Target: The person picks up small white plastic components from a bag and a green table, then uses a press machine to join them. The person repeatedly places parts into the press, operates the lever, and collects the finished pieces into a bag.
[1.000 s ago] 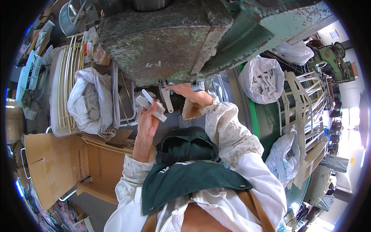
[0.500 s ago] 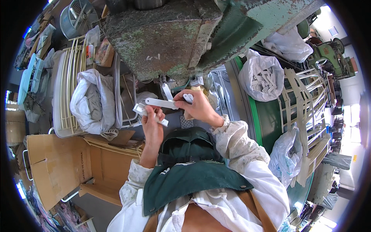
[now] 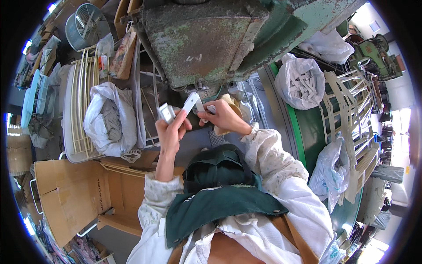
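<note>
My left hand (image 3: pixel 172 132) is closed, with a small white channel-shaped piece (image 3: pixel 166 113) sticking up past its fingers. At its thumb, a flat white strip (image 3: pixel 190 102) with a hole near its upper end stands tilted. My right hand (image 3: pixel 228 118) is beside it, fingers bent round small white strips (image 3: pixel 211 108) whose rounded ends show above the knuckles. Between the hands another narrow white piece (image 3: pixel 200 105) slants down, and I cannot tell what supports it. Both hands are just below the worn green machine (image 3: pixel 202 48).
To the left stand a white sack (image 3: pixel 94 127) of grey parts, pale curved rods (image 3: pixel 83 79) and an open cardboard box (image 3: pixel 70 193). At right, a white bag (image 3: pixel 285 92) of white strips, pale metal frames (image 3: pixel 343 101) and a plastic bag (image 3: pixel 323 176) lie on a green surface (image 3: pixel 303 125).
The long white strip has swung from lying level between my hands to standing tilted at my left thumb. My left hand has turned, tipping its channel piece upward. The view has shifted slightly.
</note>
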The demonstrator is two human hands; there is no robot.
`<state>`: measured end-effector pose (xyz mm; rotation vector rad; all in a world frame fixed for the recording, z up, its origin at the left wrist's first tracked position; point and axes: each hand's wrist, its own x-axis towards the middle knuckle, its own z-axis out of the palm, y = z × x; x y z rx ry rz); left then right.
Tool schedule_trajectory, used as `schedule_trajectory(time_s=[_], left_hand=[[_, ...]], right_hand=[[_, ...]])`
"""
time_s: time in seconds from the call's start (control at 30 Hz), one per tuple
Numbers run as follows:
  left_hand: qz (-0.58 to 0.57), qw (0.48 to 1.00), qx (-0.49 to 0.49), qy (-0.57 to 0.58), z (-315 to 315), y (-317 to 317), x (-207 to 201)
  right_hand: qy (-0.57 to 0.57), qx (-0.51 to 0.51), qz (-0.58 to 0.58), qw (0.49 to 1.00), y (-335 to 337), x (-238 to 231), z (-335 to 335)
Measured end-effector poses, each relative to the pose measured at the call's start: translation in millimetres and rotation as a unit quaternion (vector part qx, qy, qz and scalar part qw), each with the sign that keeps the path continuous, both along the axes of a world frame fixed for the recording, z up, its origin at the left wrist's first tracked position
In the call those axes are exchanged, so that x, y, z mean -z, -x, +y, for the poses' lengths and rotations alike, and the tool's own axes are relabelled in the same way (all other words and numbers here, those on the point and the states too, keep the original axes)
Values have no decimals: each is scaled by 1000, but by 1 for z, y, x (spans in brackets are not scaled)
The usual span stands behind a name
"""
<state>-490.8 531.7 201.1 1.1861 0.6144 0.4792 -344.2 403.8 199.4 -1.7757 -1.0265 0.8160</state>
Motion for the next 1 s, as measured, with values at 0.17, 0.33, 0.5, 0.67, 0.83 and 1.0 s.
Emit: schedule_trajectory(time_s=[0.17,0.33,0.5,0.67,0.83,1.0], left_hand=[[-6,999,-12,37,-4,-33,4],[-35,995,-69,68,-2,-27,4],[-1,997,-51,57,-4,-28,2],[-14,998,-23,50,0,-38,-3],[-25,997,-37,56,-3,-29,4],[5,996,-56,63,-3,-31,13]], right_hand=[[-21,46,121,991,7,9,0],[16,42,150,988,3,-7,0],[-5,44,144,989,-1,-10,-2],[-19,43,177,983,-4,-8,-2],[-9,31,182,983,-6,-8,-5],[5,55,196,979,-3,-15,-4]])
